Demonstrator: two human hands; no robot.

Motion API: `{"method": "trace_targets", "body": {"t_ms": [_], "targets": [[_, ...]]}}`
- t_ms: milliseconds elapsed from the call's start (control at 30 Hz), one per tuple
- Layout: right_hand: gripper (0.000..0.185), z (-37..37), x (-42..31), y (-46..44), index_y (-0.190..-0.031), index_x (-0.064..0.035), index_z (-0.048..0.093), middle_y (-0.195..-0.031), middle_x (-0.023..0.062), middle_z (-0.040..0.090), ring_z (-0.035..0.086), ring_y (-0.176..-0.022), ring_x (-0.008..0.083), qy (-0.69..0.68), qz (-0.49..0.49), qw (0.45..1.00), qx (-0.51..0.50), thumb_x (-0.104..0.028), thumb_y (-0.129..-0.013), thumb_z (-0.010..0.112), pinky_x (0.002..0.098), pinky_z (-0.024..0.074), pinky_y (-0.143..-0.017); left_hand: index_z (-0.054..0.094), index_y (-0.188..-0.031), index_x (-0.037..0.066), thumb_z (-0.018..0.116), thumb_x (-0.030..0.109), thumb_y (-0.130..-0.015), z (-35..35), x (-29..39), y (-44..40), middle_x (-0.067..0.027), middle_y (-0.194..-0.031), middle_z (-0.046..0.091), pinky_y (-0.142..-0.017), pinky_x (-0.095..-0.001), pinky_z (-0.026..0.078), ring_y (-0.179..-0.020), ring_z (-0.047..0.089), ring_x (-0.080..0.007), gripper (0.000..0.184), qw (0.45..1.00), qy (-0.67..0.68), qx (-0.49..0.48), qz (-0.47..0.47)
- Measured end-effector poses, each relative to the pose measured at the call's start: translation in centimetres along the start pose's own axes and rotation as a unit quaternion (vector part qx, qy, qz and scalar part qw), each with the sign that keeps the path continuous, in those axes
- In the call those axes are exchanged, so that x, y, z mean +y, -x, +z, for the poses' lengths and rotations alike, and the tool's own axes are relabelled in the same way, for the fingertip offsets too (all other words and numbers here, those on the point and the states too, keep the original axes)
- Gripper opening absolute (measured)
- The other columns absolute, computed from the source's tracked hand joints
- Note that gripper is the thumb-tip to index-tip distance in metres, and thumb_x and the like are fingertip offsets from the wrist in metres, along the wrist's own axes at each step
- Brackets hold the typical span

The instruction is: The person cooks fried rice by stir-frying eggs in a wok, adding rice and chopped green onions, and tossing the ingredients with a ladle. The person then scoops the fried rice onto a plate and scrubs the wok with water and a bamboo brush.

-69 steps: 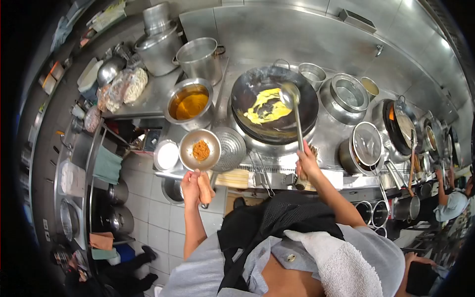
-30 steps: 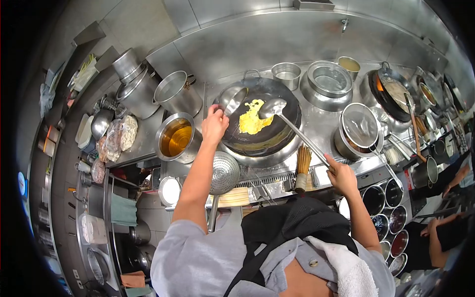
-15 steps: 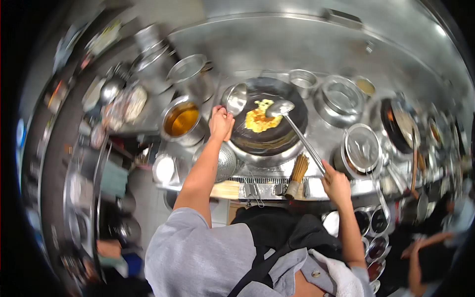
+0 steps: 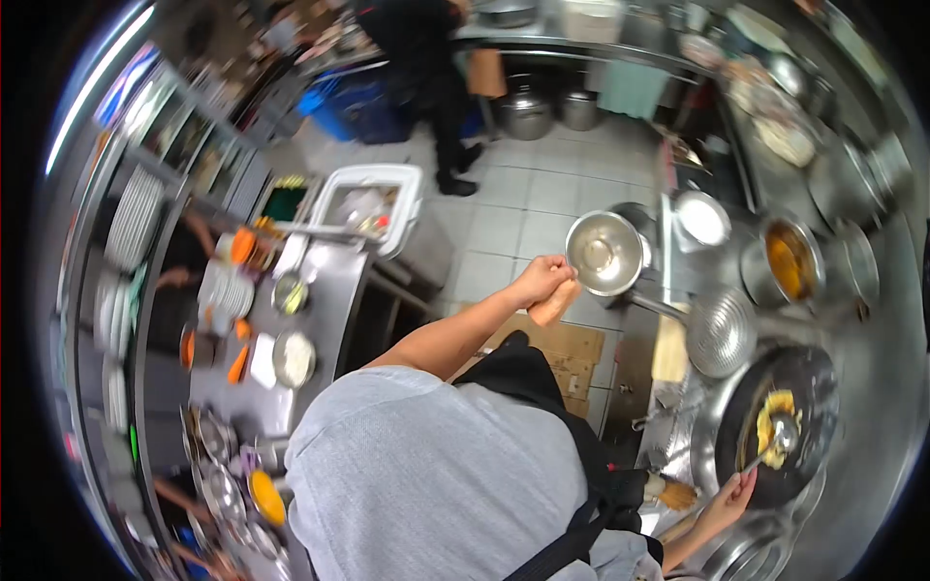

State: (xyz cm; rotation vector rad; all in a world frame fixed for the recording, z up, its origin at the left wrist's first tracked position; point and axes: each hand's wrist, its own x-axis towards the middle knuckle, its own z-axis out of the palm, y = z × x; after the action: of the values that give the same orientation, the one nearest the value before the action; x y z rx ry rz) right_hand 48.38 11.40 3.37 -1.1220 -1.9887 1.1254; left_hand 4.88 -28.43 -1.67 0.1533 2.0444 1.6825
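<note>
My left hand is closed on the rim of a round metal bowl, held out over the floor beside the stove. The bowl's shiny inside faces up, and it looks empty. At the lower right, my right hand grips the handle of a long metal wok ladle. The ladle's head rests over yellow cooked egg in the black wok. A perforated metal strainer lies between the bowl and the wok.
A pot of orange-brown liquid stands beyond the strainer. On the left, a steel counter holds bowls and stacked plates. A white bin stands at the counter's end. Another person in black stands at the back; a bamboo brush lies near my right hand.
My view has swung left, bringing the counter, bin and floor into sight. My left hand has carried the bowl away from the wok. My right hand keeps the ladle in the wok.
</note>
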Motion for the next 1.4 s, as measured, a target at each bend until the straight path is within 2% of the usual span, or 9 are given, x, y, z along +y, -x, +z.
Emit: {"method": "trace_targets", "body": {"t_ms": [333, 733, 867, 933, 1000, 1067, 1133, 1200, 1400], "targets": [[0.037, 19.3, -8.7, 3.5, -0.131, 0.0021, 0.06, -0.101, 0.0106, 0.067, 0.059, -0.087, 0.0165, 0.142, -0.203, 0.933, -0.26, -0.018, -0.1, 0.059, 0.0298, 0.0483, -0.079, 0.059, -0.096, 0.005, 0.058, 0.022, -0.098, -26.8, -0.7, 11.9, -0.007, -0.081, 0.064, -0.066, -0.0315, 0.054, -0.074, 0.064, -0.0163, 0.018, 0.875, 0.365, 0.278, 0.153], [0.034, 36.8, -18.0, 17.2, -0.13, 0.0016, 0.06, -0.111, 0.0087, 0.067, 0.061, -0.09, 0.0145, 0.034, -0.198, 0.859, -0.472, -0.012, -0.099, 0.059, 0.027, 0.0491, -0.081, 0.055, -0.096, 0.007, 0.039, 0.041, -0.103, -57.1, -25.4, 39.7, -0.01, -0.089, 0.062, -0.07, -0.0429, 0.057, -0.082, 0.065, -0.028, 0.038, 0.475, 0.451, 0.672, 0.346], [0.032, 40.1, -21.4, 20.2, -0.127, 0.0047, 0.061, -0.099, 0.0114, 0.069, 0.064, -0.087, 0.0143, 0.092, -0.256, 0.826, -0.494, -0.01, -0.099, 0.059, 0.0273, 0.0513, -0.078, 0.051, -0.066, 0.007, 0.042, 0.043, -0.096, -56.6, -24.2, 47.1, -0.0067, -0.053, 0.044, -0.042, -0.0315, 0.029, -0.042, 0.036, -0.0213, 0.047, 0.416, 0.479, 0.684, 0.359], [0.031, 41.4, -24.1, 21.5, -0.126, 0.0041, 0.062, -0.097, 0.0118, 0.069, 0.064, -0.085, 0.0148, 0.092, -0.226, 0.83, -0.501, -0.009, -0.098, 0.06, 0.0275, 0.0512, -0.077, 0.051, -0.064, 0.007, 0.046, 0.041, -0.095, -57.9, -28.4, 50.7, -0.003, -0.048, 0.035, -0.042, -0.0309, 0.031, -0.039, 0.031, -0.0184, 0.046, 0.626, 0.213, 0.591, 0.461], [0.03, 42.5, -23.3, 20.7, -0.123, 0.0026, 0.064, -0.095, 0.0129, 0.07, 0.064, -0.082, 0.0159, 0.081, -0.227, 0.824, -0.513, -0.008, -0.095, 0.062, 0.0285, 0.0512, -0.077, 0.06, -0.078, 0.002, 0.046, 0.04, -0.096, -58.1, -30.0, 52.4, -0.0022, -0.053, 0.044, -0.043, -0.0303, 0.032, -0.04, 0.035, -0.0162, 0.044, 0.556, 0.416, 0.429, 0.578], [0.029, 43.1, -22.0, 19.8, -0.12, -0.0007, 0.067, -0.095, 0.0147, 0.07, 0.065, -0.081, 0.0183, 0.066, -0.21, 0.836, -0.503, -0.008, -0.092, 0.065, 0.0318, 0.0517, -0.077, 0.061, -0.099, -0.003, 0.049, 0.035, -0.099, -56.0, -26.4, 51.0, 0.0035, -0.056, 0.041, -0.044, -0.0297, 0.036, -0.043, 0.037, -0.0115, 0.04, 0.476, 0.497, 0.599, 0.409], [0.029, 41.4, -26.0, 20.7, -0.118, -0.0018, 0.067, -0.096, 0.0175, 0.069, 0.066, -0.082, 0.0278, 0.095, -0.292, 0.829, -0.467, -0.01, -0.091, 0.066, 0.0341, 0.0521, -0.078, 0.058, -0.111, 0.002, 0.056, 0.033, -0.099, -56.7, -26.6, 48.3, 0.0039, -0.068, 0.047, -0.056, -0.0278, 0.047, -0.061, 0.052, -0.0073, 0.034, 0.716, 0.545, 0.096, 0.425], [0.031, 39.6, -26.4, 19.9, -0.118, -0.0028, 0.067, -0.1, 0.0191, 0.069, 0.067, -0.092, 0.0348, 0.143, -0.278, 0.827, -0.467, -0.018, -0.091, 0.065, 0.0393, 0.052, -0.083, 0.057, -0.12, 0.01, 0.047, 0.044, -0.102, -51.6, -20.5, 39.8, -0.0016, -0.097, 0.062, -0.083, -0.0385, 0.052, -0.09, 0.062, -0.0157, 0.04, 0.683, 0.504, 0.435, 0.301], [0.033, 31.6, -20.5, 15.9, -0.119, -0.0052, 0.067, -0.104, 0.0178, 0.07, 0.066, -0.095, 0.0361, 0.149, -0.213, 0.885, -0.386, -0.02, -0.09, 0.064, 0.0426, 0.0525, -0.085, 0.049, -0.14, 0.005, 0.052, 0.043, -0.1, -35.5, -9.7, 21.1, -0.017, -0.122, 0.06, -0.097, -0.0495, 0.05, -0.111, 0.059, -0.0313, 0.055, 0.82, 0.569, 0.061, 0.014]]}}
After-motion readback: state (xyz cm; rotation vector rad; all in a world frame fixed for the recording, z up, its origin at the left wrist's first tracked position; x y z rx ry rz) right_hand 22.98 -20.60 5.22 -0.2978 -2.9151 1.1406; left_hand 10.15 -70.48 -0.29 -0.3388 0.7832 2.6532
